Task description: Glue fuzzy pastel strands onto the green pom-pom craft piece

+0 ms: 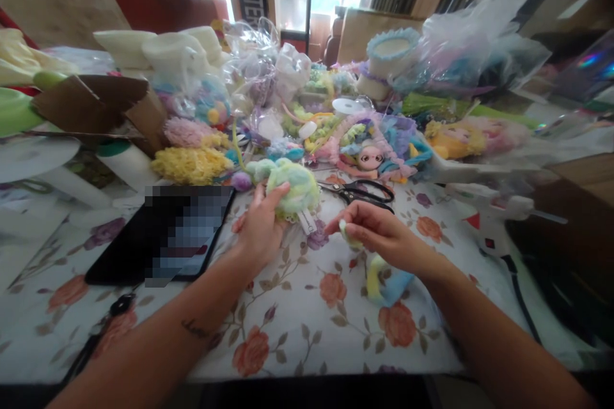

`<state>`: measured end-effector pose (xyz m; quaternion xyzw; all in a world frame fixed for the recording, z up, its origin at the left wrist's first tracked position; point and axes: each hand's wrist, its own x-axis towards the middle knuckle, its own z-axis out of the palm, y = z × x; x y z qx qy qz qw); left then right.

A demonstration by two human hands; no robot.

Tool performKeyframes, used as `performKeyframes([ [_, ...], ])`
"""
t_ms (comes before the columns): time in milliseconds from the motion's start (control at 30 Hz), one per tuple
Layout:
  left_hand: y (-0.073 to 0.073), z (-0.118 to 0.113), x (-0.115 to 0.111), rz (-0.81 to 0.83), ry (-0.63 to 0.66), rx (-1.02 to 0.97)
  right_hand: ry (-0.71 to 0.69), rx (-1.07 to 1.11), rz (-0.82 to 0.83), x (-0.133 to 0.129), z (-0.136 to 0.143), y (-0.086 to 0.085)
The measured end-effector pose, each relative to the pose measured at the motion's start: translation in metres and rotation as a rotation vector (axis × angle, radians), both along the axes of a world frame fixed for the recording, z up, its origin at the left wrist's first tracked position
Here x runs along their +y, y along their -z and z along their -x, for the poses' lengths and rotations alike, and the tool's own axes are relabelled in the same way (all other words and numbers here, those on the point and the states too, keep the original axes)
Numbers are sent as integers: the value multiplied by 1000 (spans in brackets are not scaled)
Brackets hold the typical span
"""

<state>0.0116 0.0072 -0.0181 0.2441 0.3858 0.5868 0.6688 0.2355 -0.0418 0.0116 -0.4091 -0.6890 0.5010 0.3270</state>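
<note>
My left hand (263, 223) grips a fuzzy pastel green and yellow plush piece (296, 186) above the tablecloth. A small white tag (307, 222) hangs from its lower edge. To the right, my right hand (377, 230) is closed in a pinch on the end of a pale yellow-green fuzzy strip (352, 238). Below that hand a fuzzy yellow and blue strip (386, 281) lies on the cloth; whether the two join is hidden. Black-handled scissors (359, 192) rest just behind my right hand, with their tips near the plush piece.
Left of my hands lies a tablet (163, 233) with a cable. A white glue gun (494, 217) stands at the right. Yarn, a doll head (371, 156), plastic bags (254, 45) and a cardboard box (96, 108) crowd the back of the flowered tablecloth (288, 307).
</note>
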Motion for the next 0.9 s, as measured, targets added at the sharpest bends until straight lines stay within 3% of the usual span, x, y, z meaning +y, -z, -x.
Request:
performKeyframes([
  [100,-7,-5,-5,22,12,23,17,211,134,0,-2,1],
  [267,-12,-8,-12,32,203,-23,81,304,146,-2,0,-2],
  [367,-15,-8,-16,30,268,34,198,180,-3,-6,5,-5],
  [467,-18,-9,-18,44,249,35,299,-11,-199,-9,11,-4],
  [667,-18,-16,-22,35,222,11,351,-252,-598,-11,24,8],
  [900,-12,-18,-27,57,219,7,345,-319,-718,-15,38,16],
])
